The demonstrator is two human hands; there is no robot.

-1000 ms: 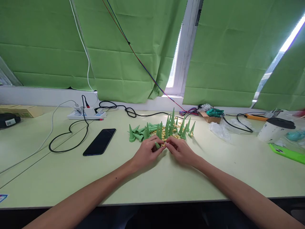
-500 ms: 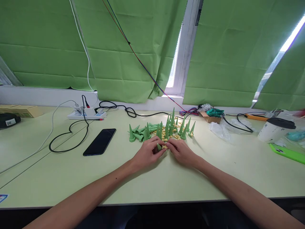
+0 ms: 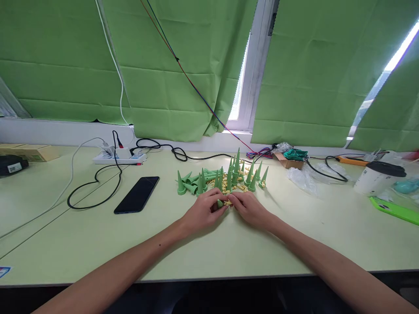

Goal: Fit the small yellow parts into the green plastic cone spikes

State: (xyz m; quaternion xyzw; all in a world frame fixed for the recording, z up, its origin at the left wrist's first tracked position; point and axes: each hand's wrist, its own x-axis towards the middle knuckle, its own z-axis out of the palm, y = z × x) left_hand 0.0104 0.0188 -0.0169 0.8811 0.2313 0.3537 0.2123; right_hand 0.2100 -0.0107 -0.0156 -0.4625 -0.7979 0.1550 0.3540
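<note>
My left hand (image 3: 207, 206) is closed around a green plastic cone (image 3: 220, 203), whose tip pokes out between thumb and fingers. Against it, my right hand (image 3: 248, 206) pinches with thumb and forefinger at a small pale yellow piece (image 3: 228, 202) by the cone; the fingers hide most of it. Just beyond the hands stands a group of upright green cones (image 3: 235, 170), with more green cones (image 3: 190, 188) lying on their sides at the left. Small yellow pieces (image 3: 240, 188) are scattered among them.
A black phone (image 3: 136, 195) lies left of the cones, near a power strip (image 3: 122, 157) and looping black cable (image 3: 77, 207). On the right are a clear plastic bag (image 3: 303, 179), a small cardboard box (image 3: 290, 162), a lidded paper cup (image 3: 376, 179) and a bright green phone case (image 3: 394, 209).
The cone in my left hand has turned slightly, its tip shifting a little to the right. Both hands stay nearly in place.
</note>
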